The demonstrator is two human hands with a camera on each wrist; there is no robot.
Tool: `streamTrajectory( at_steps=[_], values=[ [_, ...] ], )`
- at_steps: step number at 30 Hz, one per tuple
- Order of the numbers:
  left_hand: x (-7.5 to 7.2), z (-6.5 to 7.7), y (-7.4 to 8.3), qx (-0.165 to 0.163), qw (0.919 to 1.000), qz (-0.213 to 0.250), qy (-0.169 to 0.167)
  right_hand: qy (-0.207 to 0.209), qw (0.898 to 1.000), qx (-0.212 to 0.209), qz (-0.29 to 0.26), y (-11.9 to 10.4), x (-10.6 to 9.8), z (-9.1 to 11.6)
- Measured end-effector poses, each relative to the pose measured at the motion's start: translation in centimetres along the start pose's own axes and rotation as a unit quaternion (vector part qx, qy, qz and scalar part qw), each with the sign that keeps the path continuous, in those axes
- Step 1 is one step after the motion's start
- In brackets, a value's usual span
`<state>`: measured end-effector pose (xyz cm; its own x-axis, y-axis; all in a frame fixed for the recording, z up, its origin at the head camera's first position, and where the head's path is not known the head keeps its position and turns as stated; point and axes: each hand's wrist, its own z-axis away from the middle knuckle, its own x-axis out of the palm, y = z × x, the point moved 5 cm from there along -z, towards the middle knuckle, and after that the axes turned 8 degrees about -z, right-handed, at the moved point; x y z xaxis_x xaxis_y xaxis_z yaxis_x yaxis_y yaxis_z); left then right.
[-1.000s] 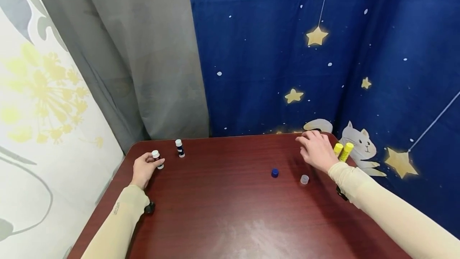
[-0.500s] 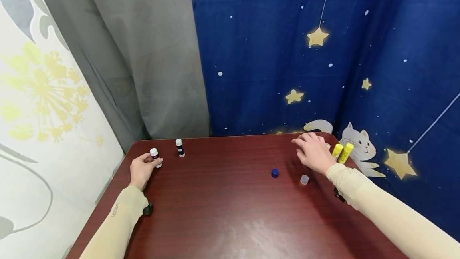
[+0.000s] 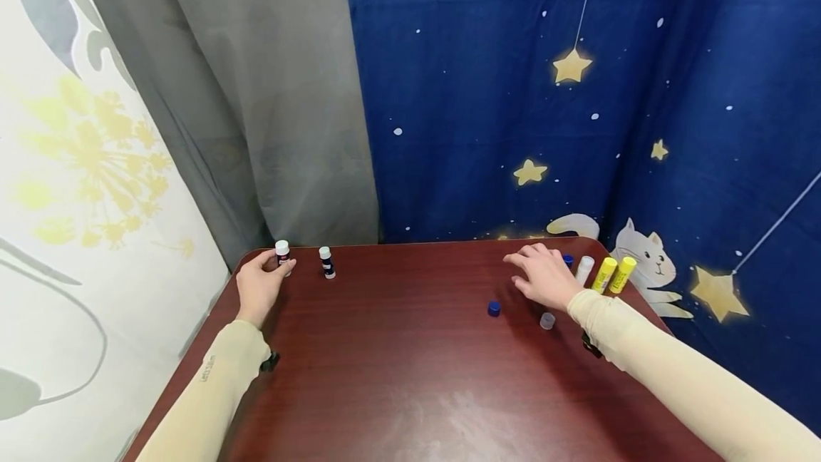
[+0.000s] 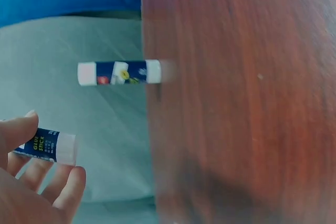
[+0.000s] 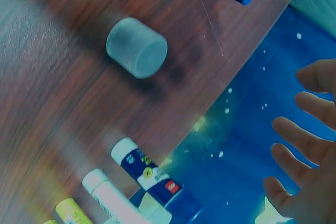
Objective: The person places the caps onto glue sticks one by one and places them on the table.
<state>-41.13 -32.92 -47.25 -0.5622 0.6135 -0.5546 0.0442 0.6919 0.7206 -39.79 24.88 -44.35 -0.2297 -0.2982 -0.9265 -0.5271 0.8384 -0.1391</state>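
Note:
My left hand (image 3: 259,291) pinches a dark blue glue stick (image 4: 44,145) with a white cap between thumb and fingers, near the far left of the table. To its right a second dark blue glue stick (image 3: 327,262) stands upright. Over the right side hovers my right hand (image 3: 541,276), fingers spread and holding nothing. A blue cap (image 3: 494,309) and a translucent cap (image 3: 547,321) sit on the table below it. Beyond the right hand are a blue glue stick (image 5: 149,174), a white tube-shaped stick (image 3: 584,269) and two yellow sticks (image 3: 605,275).
The reddish-brown table (image 3: 398,348) has its far edge close behind the sticks. Past that edge hang a grey curtain (image 3: 308,105) and a dark blue curtain (image 3: 474,105) with stars. The row of sticks stands near the table's right corner.
My left hand has moved toward the far edge with the glue stick. The right hand has shifted left, and the white stick and part of the blue one now show.

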Motion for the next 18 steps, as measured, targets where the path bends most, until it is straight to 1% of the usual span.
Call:
streamTrajectory(
  at_steps=[3,8,15,18],
  values=[
    [-0.2,0.3,1.1,0.013,0.9998,0.01,0.005,-0.018,1.0,-0.007,0.0,-0.5,0.7,0.0],
    [-0.2,0.8,2.7,0.026,0.9996,0.012,0.009,-0.035,0.999,-0.02,-0.007,-1.3,1.8,0.2],
    [0.0,1.7,4.9,0.054,0.9984,0.016,0.008,-0.076,0.996,-0.017,-0.036,-2.1,3.5,0.6],
    [0.2,2.2,5.8,0.065,0.9977,0.019,0.007,-0.093,0.995,-0.024,-0.036,-2.4,4.2,0.8]
  ],
)
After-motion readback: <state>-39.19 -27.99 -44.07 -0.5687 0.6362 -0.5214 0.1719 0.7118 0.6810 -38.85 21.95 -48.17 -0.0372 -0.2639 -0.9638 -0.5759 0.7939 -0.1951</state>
